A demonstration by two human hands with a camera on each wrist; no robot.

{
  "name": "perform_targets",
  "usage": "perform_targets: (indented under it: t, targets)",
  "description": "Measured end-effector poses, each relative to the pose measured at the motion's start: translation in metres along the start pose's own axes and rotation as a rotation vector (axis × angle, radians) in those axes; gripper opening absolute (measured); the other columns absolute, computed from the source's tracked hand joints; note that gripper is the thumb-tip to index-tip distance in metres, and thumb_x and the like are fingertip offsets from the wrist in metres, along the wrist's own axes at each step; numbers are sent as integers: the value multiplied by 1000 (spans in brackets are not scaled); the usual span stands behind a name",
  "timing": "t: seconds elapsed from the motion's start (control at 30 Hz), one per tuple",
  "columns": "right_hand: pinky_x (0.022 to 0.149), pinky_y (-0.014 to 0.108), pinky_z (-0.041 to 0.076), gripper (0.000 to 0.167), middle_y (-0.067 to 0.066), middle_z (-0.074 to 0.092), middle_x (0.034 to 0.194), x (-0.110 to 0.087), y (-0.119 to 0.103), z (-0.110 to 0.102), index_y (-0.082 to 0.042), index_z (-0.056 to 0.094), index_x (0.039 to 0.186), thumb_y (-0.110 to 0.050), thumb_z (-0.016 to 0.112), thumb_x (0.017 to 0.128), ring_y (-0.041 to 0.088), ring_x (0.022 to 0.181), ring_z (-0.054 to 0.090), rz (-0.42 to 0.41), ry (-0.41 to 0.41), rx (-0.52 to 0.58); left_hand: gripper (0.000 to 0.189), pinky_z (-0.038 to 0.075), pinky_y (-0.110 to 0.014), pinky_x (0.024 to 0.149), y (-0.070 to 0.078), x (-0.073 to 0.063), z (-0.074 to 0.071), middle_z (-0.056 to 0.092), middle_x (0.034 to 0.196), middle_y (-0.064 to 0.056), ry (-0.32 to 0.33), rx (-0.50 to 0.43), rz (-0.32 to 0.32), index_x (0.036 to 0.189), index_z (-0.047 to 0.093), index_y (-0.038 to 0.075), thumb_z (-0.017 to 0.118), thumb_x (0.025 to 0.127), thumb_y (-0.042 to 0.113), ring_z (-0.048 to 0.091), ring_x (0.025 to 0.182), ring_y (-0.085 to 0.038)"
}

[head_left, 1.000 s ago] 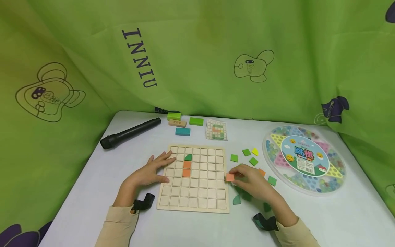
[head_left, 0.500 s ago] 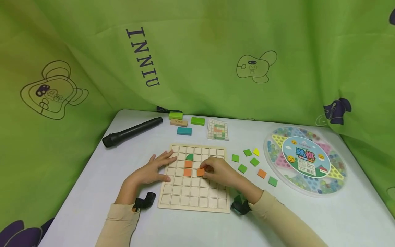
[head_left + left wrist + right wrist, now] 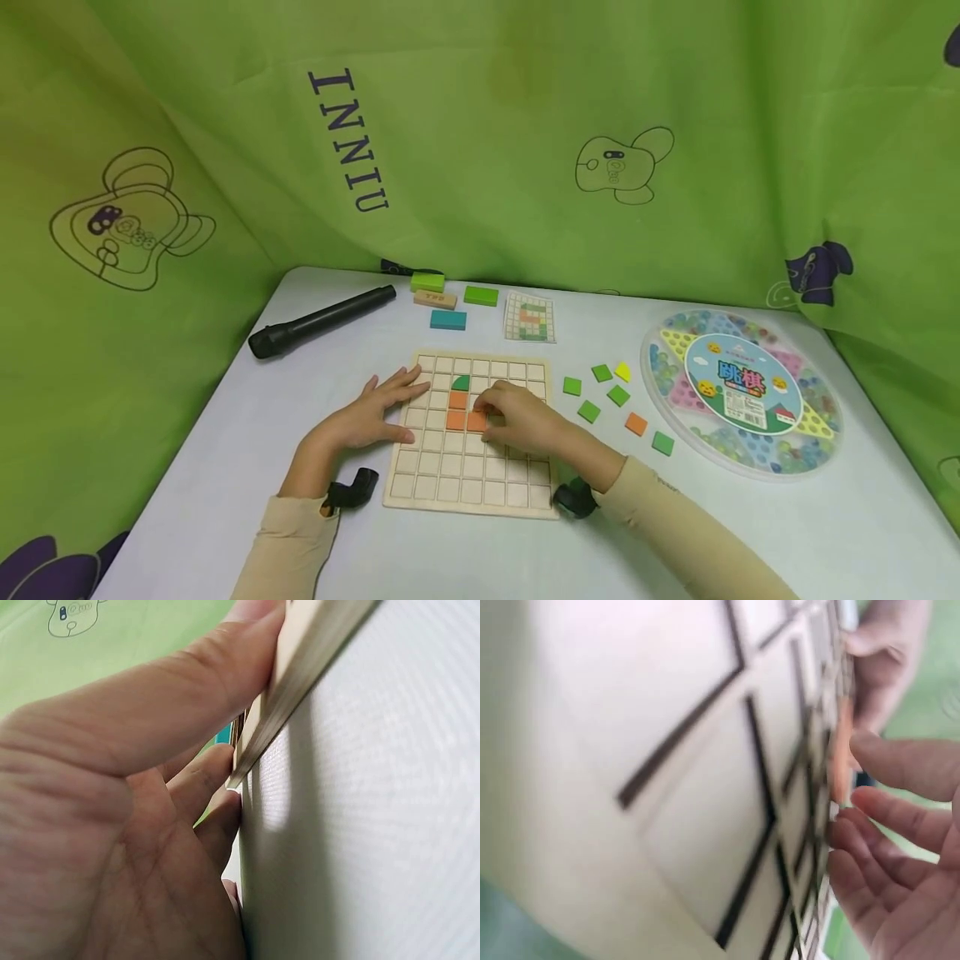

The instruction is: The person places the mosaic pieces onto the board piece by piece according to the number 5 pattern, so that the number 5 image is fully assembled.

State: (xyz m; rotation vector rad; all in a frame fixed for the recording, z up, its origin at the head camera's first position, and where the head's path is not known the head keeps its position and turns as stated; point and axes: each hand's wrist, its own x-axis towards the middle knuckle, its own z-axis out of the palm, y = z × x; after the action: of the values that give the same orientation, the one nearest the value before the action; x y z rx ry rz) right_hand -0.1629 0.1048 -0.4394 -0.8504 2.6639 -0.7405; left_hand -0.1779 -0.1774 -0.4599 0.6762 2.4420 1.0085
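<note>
My right grip (image 3: pixel 519 418), in the head view, pinches an orange tile (image 3: pixel 476 423) on the board (image 3: pixel 471 505) between thumb and fingers; a crooked release might leave it askew. Left wrist view: my left grip (image 3: pixel 135 802) lies spread against the board, which could slide if unbraced. Right wrist view: thumb at the tile, other fingers bent beside it.

Open room near, crowding to the right.
We see a broad lane across the near table (image 3: pixel 465 558) between the forearms (image 3: pixel 288 537), and a slimmer one between the far edge of the board (image 3: pixel 450 462) and the blocks (image 3: pixel 448 320) and card (image 3: pixel 530 317). The left hand (image 3: pixel 369 417) bars the board's left edge; the right hand (image 3: pixel 522 419) covers cells right of centre, leaving us the nearest rows. Loose tiles (image 3: pixel 588 411) and the round game box (image 3: pixel 742 379) hem in the right.
</note>
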Motion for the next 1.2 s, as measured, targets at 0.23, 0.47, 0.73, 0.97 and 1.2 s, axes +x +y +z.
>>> perform_targets:
  t: [0.23,0.47,0.73,0.97,1.2]
  targets:
    - [92,41,51,42,4,62,120,-46,18,-15,-8,60,123,-18,71,84,22,109,59,63,135,192,81,-11,-55,116,1,0,1,14,160,-7,2,-2,15,147,35,14,75,78,30,3,147,-31]
    - [90,49,51,44,8,62,121,-108,64,-33,-5,59,125,-15,72,84,29,107,60,178,314,170,82,-11,-56,116,0,3,1,13,160,-8,8,0,22,147,35,14,75,78,31,3,147,-32]
    - [87,46,53,45,11,65,116,-146,103,-39,-5,59,125,-19,72,85,30,103,64,354,388,118,81,-11,-58,115,-2,0,2,13,159,-12,8,-1,36,147,36,12,75,78,30,4,146,-36]
    - [87,48,52,41,15,63,115,-149,108,-38,-1,60,121,-10,72,82,32,101,63,398,403,49,82,-12,-56,115,-3,-1,2,13,160,-9,4,-5,27,148,35,14,75,78,31,3,147,-33]
    - [80,47,52,25,15,63,106,-148,108,-36,0,68,103,-1,72,78,29,92,62,396,430,-44,82,-12,-56,115,-3,1,3,13,160,-9,7,-12,29,147,35,13,75,78,31,2,147,-33]
